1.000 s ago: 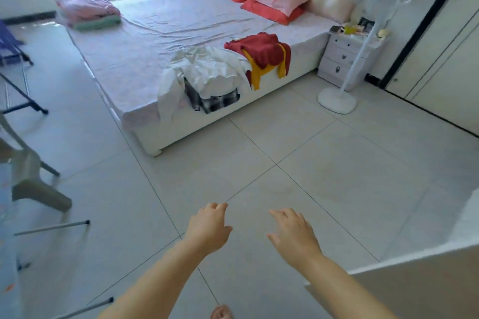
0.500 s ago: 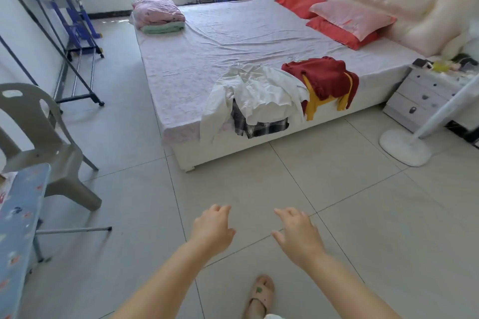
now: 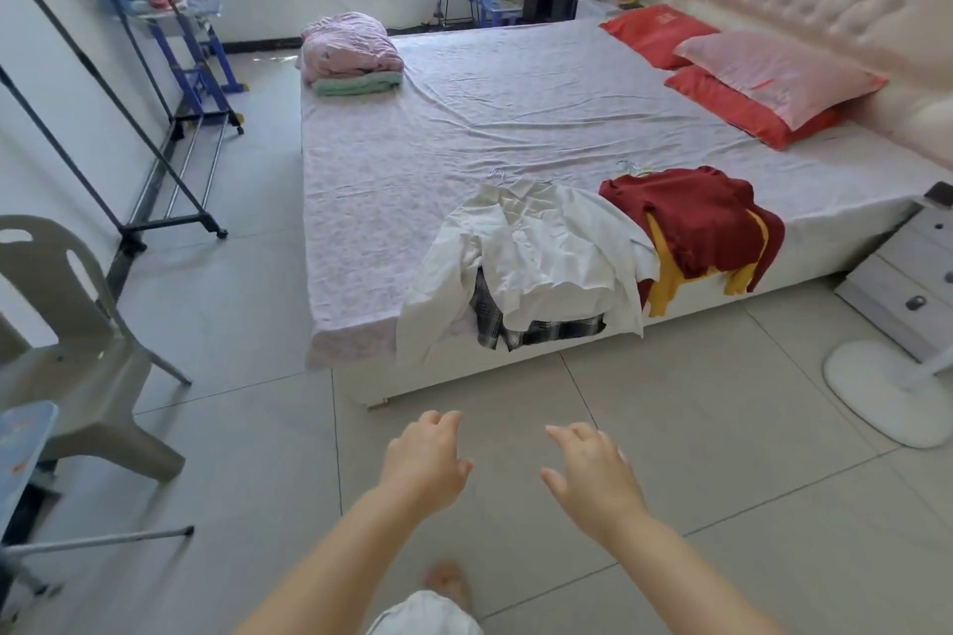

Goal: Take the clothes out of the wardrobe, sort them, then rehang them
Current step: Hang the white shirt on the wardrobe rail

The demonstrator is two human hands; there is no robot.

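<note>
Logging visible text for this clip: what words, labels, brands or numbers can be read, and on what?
No text is legible here.
far red pillow: faint pale mark, too blurred to read.
pink pillow: small orange mark, too blurred to read.
blue tabletop: printed marks, too blurred.

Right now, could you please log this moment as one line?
left hand: open, empty | right hand: open, empty | white shirt, red top: on bed edge | stage: sorting
</note>
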